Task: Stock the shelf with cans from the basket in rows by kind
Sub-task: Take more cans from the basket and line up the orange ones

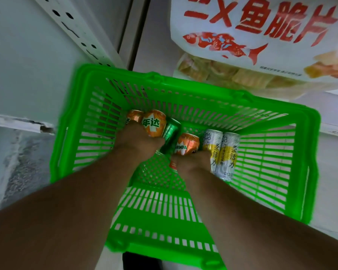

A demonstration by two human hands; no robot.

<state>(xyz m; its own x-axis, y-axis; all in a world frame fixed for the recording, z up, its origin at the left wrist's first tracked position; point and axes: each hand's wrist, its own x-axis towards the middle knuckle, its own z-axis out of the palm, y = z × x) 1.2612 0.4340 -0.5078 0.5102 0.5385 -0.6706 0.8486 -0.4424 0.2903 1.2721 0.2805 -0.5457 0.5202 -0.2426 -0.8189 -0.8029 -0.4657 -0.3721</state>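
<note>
Both forearms bare, no sleeves, watch or rings visible; left hand [137, 139] and right hand [193, 164] ungloved.

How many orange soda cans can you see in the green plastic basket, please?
3. One orange soda can lies at the far left, a second beside it by the left hand, a third right of the green can. Hands may hide more.

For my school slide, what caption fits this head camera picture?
Both hands reach into a green basket of orange, green and white-yellow cans.
</note>
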